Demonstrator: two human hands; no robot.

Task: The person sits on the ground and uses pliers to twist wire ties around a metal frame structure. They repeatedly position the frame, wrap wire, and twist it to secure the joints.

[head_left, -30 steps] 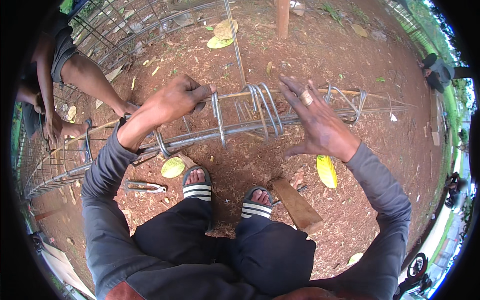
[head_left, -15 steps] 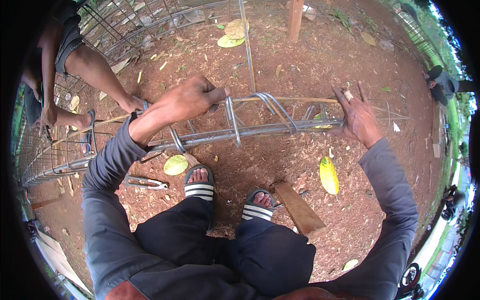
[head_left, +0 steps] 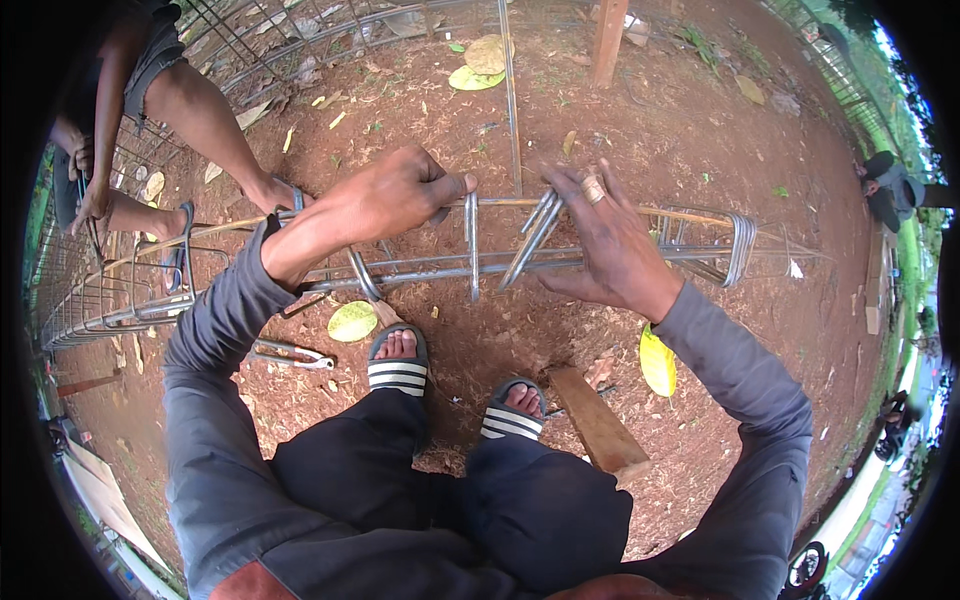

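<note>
A long cage of steel rebar (head_left: 420, 272) stretches across in front of me, with rectangular stirrups around its lengthwise bars. My left hand (head_left: 395, 200) is closed on the top bar, beside an upright stirrup (head_left: 473, 245). Just right of that, a pair of tilted stirrups (head_left: 530, 240) stands by the fingers of my right hand (head_left: 625, 245). That hand is open, thumb and fingers spread across the cage's width, with tape around one finger. Whether it touches the pair is hard to tell. A bunch of stirrups (head_left: 741, 250) hangs near the cage's right end.
Pincers (head_left: 292, 355) and a wooden block (head_left: 600, 425) lie on the dirt by my feet. At the left, another person's legs (head_left: 205, 130) stand beside the cage, a hand (head_left: 92, 205) near it. A wooden post (head_left: 607, 45) and mesh of bars stand beyond.
My right hand has moved left along the cage, and the tilted stirrup pair has shifted left too. The bunch at the right end now shows. My left hand keeps its grip.
</note>
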